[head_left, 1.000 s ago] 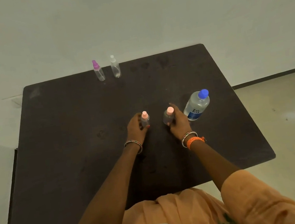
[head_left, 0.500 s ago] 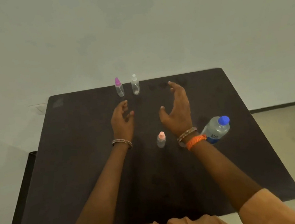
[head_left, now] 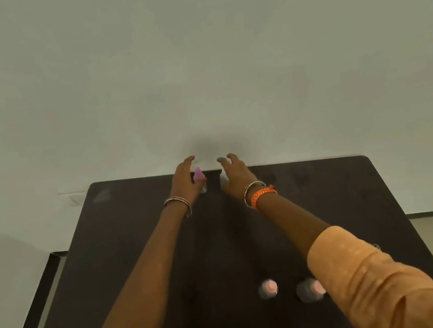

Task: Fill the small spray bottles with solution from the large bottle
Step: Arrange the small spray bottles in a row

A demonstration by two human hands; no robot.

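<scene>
Dark, matte, rectangular counter point(head_left: 139, 258) with rounded far corners, set against a plain pale wall point(head_left: 194, 55). Two small spray bottles stand at the far edge: one of clear plastic with a conical pink-purple cap point(head_left: 198, 174), the other a clear bottle point(head_left: 224, 180), almost wholly hidden behind the right hand. In the near field, seen from above and blurred, two further small bottles with rounded peach caps stand side by side, the left one point(head_left: 267, 288) free and the right one point(head_left: 309, 289) partly covered by a textured orange sleeve point(head_left: 363, 268). The large bottle is not visible.

Compared with half a second earlier, both arms have extended from mid-counter to the far edge, the view has tipped so the near bottles sit low in the frame, and the large blue-capped bottle has left the view.

The left hand point(head_left: 184, 182) lies beside the purple-capped bottle, fingers loosely spread and reaching past it; the thumb side appears at the bottle's body, but a closed grip cannot be confirmed. The right hand point(head_left: 235, 173) has fingers slightly curled and apart, palm over the clear bottle; contact cannot be told. Metal bangles circle both wrists; a woven orange band point(head_left: 263, 195) sits on the right.
</scene>
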